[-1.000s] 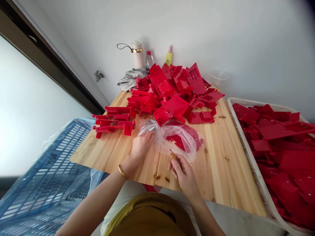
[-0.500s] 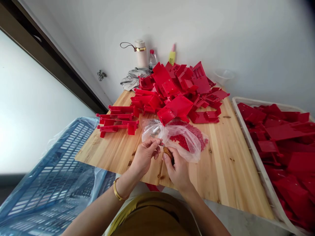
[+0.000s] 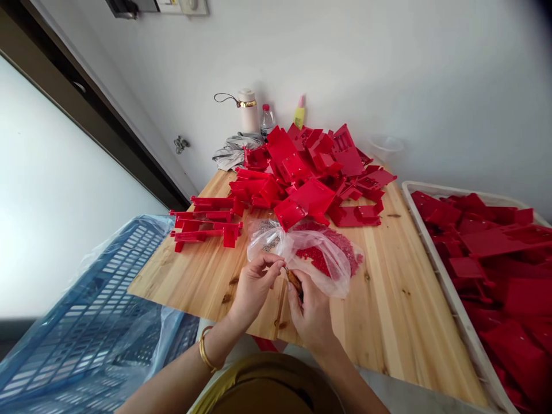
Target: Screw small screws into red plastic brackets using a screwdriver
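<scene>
In my right hand (image 3: 311, 313) is a small tool with a brown handle (image 3: 294, 280), its thin tip pointing up and left. The fingers of my left hand (image 3: 254, 287) are pinched together at that tip; whatever lies between them is too small to make out. Just beyond my hands lies a clear plastic bag (image 3: 341, 282). Small red pieces (image 3: 321, 256) are spread in and beside it, with tiny metal pieces (image 3: 271, 244) to the left. Behind the bag rises a heap of red plastic parts (image 3: 308, 201), and several similar parts (image 3: 207, 221) stand lined up at the left.
A white crate (image 3: 435, 259) full of red parts adjoins the wooden table (image 3: 397, 322) on the right. On the left is a blue crate (image 3: 86, 333) with plastic film. A flask (image 3: 249, 118), a bottle (image 3: 267, 121), a yellow tube (image 3: 299, 115) and grey cloth (image 3: 235, 150) are at the back.
The view has tilted up a little, so the table appears lower. Both hands stay together at the tool's tip; a reddish bit visible there before is now hard to see.
</scene>
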`<state>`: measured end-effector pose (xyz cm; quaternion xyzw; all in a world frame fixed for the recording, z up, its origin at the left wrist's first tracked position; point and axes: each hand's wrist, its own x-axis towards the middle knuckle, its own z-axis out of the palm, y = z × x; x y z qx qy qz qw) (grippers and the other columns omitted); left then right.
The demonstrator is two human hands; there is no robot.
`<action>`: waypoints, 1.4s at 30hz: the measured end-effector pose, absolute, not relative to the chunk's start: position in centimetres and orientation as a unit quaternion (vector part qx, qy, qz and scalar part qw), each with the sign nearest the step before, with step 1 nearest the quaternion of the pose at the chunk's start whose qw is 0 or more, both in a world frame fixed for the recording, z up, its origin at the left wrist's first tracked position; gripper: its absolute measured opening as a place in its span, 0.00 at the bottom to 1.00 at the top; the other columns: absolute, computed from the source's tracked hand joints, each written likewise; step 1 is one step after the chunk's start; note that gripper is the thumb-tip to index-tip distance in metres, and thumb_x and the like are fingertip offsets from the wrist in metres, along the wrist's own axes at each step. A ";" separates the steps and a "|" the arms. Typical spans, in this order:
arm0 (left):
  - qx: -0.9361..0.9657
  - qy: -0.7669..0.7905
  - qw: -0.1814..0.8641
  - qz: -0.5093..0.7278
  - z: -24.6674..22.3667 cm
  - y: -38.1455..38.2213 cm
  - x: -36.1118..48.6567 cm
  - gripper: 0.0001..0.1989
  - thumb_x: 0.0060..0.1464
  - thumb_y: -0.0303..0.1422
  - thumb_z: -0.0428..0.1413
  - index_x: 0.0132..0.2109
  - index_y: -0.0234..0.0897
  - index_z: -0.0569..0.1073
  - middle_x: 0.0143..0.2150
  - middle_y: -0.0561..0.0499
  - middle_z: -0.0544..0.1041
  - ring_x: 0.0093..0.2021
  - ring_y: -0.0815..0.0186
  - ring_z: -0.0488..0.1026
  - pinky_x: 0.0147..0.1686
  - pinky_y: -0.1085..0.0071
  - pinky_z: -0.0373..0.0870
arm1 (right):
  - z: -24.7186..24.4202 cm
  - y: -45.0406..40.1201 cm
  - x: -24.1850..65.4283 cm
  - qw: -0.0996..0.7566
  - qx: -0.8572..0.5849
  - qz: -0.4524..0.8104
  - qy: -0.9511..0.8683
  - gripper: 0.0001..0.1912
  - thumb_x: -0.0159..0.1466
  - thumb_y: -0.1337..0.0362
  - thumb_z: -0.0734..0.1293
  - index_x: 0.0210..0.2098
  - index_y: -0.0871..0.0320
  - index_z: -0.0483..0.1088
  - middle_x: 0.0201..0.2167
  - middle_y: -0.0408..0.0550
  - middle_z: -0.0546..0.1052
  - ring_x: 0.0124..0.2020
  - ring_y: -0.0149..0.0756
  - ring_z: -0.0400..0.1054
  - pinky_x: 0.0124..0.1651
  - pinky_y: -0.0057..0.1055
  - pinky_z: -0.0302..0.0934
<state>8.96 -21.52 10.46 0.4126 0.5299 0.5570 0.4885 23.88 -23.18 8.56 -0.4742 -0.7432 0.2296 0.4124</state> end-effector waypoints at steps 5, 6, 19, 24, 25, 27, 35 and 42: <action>0.532 0.549 0.364 0.531 10.6 -22.1 9.5 0.07 0.62 0.34 0.59 0.43 0.42 0.82 0.42 0.47 0.80 0.43 0.63 0.76 0.38 0.71 0.71 | 8.7 -23.1 24.4 0.431 -0.481 0.252 -0.721 0.12 0.71 0.66 0.60 0.53 0.57 0.68 0.46 0.55 0.81 0.44 0.42 0.79 0.45 0.37 0.73; 0.549 0.552 0.349 0.522 10.6 -22.3 9.7 0.08 0.63 0.34 0.57 0.45 0.43 0.81 0.43 0.47 0.81 0.44 0.62 0.76 0.40 0.70 0.72 | 8.7 -23.0 24.6 0.435 -0.482 0.273 -0.710 0.12 0.72 0.65 0.60 0.53 0.57 0.68 0.45 0.54 0.82 0.44 0.41 0.79 0.45 0.36 0.73; 0.759 0.608 0.079 0.220 15.2 -6.7 8.6 0.33 0.53 0.28 0.63 0.64 0.28 0.65 0.56 0.33 0.74 0.58 0.45 0.70 0.59 0.49 0.67 | 9.3 -22.3 27.1 0.470 -0.496 0.376 -0.626 0.14 0.72 0.58 0.60 0.53 0.57 0.69 0.47 0.54 0.81 0.42 0.40 0.78 0.46 0.35 0.72; 0.749 0.606 0.114 0.240 14.7 -5.9 9.1 0.24 0.53 0.27 0.63 0.57 0.28 0.71 0.53 0.37 0.75 0.55 0.51 0.73 0.58 0.55 0.69 | 9.4 -21.5 27.5 0.471 -0.498 0.364 -0.631 0.13 0.72 0.58 0.60 0.52 0.56 0.69 0.40 0.51 0.82 0.39 0.40 0.78 0.41 0.34 0.72; 0.750 0.604 0.119 0.242 14.9 -6.2 9.0 0.20 0.54 0.28 0.62 0.54 0.30 0.73 0.50 0.40 0.76 0.51 0.53 0.74 0.55 0.57 0.71 | 9.6 -21.1 27.5 0.475 -0.497 0.358 -0.632 0.13 0.72 0.58 0.60 0.51 0.56 0.69 0.38 0.50 0.82 0.38 0.40 0.79 0.40 0.34 0.72; 0.745 0.597 0.135 0.266 15.5 -7.1 8.5 0.14 0.56 0.29 0.60 0.50 0.32 0.76 0.45 0.44 0.76 0.46 0.57 0.76 0.50 0.61 0.73 | 9.9 -20.4 27.4 0.484 -0.495 0.345 -0.635 0.11 0.72 0.58 0.61 0.49 0.56 0.69 0.36 0.50 0.82 0.37 0.41 0.79 0.38 0.34 0.71; 0.657 0.537 0.303 0.433 17.7 -14.7 6.7 0.14 0.58 0.35 0.60 0.51 0.38 0.75 0.46 0.49 0.82 0.45 0.61 0.78 0.47 0.66 0.74 | 11.7 -18.9 25.7 0.493 -0.471 0.276 -0.677 0.12 0.71 0.60 0.61 0.52 0.56 0.69 0.40 0.52 0.83 0.39 0.42 0.79 0.41 0.37 0.73; 0.683 0.525 0.278 0.424 17.4 -18.9 6.9 0.15 0.61 0.30 0.57 0.55 0.40 0.75 0.48 0.50 0.83 0.45 0.63 0.79 0.45 0.69 0.75 | 11.9 -19.6 23.9 0.480 -0.469 0.217 -0.709 0.11 0.71 0.63 0.61 0.51 0.58 0.69 0.41 0.53 0.82 0.40 0.42 0.79 0.40 0.35 0.73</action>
